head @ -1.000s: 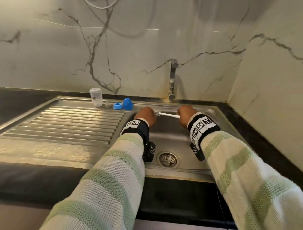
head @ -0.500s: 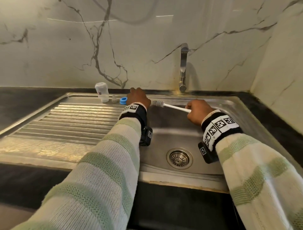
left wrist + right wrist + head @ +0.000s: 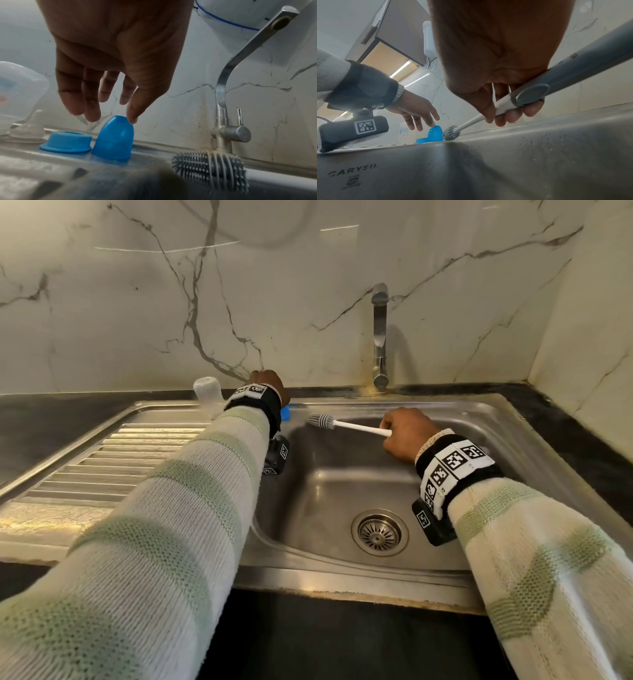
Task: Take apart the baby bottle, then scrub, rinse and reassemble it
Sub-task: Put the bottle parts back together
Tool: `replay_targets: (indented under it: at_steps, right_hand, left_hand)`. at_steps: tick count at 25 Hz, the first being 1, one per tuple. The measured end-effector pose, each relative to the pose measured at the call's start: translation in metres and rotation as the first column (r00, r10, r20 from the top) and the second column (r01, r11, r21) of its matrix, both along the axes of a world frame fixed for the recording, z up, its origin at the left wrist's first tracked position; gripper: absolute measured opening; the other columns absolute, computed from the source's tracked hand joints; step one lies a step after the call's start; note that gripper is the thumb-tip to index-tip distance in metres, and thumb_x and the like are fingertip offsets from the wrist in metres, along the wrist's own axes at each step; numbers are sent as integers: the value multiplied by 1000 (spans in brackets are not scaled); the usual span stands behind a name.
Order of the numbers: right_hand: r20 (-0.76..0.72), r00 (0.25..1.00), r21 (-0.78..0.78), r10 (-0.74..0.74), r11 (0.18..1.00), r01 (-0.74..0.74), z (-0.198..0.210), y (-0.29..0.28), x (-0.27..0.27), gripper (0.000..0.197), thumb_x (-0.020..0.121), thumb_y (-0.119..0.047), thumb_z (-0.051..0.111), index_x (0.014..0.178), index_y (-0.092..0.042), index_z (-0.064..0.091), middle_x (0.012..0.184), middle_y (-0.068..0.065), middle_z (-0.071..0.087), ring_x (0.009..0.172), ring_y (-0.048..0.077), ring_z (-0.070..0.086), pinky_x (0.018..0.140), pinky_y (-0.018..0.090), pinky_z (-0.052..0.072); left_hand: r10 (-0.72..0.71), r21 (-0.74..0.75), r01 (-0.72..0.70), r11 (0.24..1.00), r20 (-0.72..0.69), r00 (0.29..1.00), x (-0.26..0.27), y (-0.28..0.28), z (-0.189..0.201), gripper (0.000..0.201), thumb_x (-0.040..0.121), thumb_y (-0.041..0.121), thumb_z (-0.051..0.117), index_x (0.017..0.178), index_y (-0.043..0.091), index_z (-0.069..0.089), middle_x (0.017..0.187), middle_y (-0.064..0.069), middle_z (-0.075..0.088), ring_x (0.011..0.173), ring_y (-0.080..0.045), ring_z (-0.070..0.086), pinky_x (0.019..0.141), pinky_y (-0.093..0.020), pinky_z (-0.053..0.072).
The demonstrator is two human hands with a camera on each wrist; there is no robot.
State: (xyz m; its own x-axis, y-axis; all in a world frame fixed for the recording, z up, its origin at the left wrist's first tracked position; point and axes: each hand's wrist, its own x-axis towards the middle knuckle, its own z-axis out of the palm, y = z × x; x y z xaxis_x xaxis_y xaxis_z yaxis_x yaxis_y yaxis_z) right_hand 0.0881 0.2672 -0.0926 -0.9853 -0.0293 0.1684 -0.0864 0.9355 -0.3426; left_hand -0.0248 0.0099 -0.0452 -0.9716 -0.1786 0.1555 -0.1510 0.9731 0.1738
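At the upper middle of the head view the left hand [image 3: 265,381] reaches over the back ledge of the stainless steel sink [image 3: 342,484]. In the left wrist view its fingers [image 3: 89,102] hang down straight and loosely spread, and the thumb tip [image 3: 133,117] touches the top of the blue dome-shaped plastic cap [image 3: 114,138]; nothing is gripped. The cap stands upright at the centre of that frame, on the ledge. Just left of it, touching or nearly so, lies the blue plastic screw ring [image 3: 66,141], flat on its wide flange. Further left stands the clear silicone teat [image 3: 27,128], tip up, and at the left edge of the frame the clear plastic bottle body [image 3: 20,89], blurred; which way up it stands cannot be told.

The right hand [image 3: 404,434], right of centre in the head view, holds the white-handled bottle brush [image 3: 356,428] over the basin. In the right wrist view its fingers [image 3: 508,116] are curled round the handle, thumb on the near side. The brush's grey ribbed silicone head [image 3: 322,421] points left towards the cap, close to it but apart.

A chrome tap [image 3: 380,337] rises against the veined white marble wall [image 3: 137,302] at the upper right of centre. The round metal drain strainer [image 3: 379,532] sits in the basin floor at the lower centre.
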Motion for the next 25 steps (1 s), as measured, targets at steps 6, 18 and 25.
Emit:
replay_targets:
  at_steps: [6,18,25]
  right_hand:
    - [4,999,-19,41,999,-41,-1,-6,2,26,80,-10,63,105,-17,68,102,7,66,87,24,61,82,36,54]
    - [-7,1000,-5,5,1000,-5,-3,-8,-2,25,82,-10,64,105,-15,69,102,9,67,85,23,59,77,31,50]
    - [-74,997,56,-31,998,36,20,5,19,34,83,-8,61,116,-15,68,111,13,68,100,31,63,85,33,50]
  left_hand:
    - [20,4,-20,1000,36,999,10,-25,12,21,90,28,65,91,11,52,93,-10,59,80,-29,56,76,-38,47]
    - [28,-31,-27,999,34,999,25,-39,14,15,90,22,63,92,12,52,101,-10,64,80,-26,55,74,-36,46]
    - [-173,31,175,984,-52,983,74,43,2,37,87,21,60,119,3,62,123,-19,63,112,-37,62,89,-38,51]
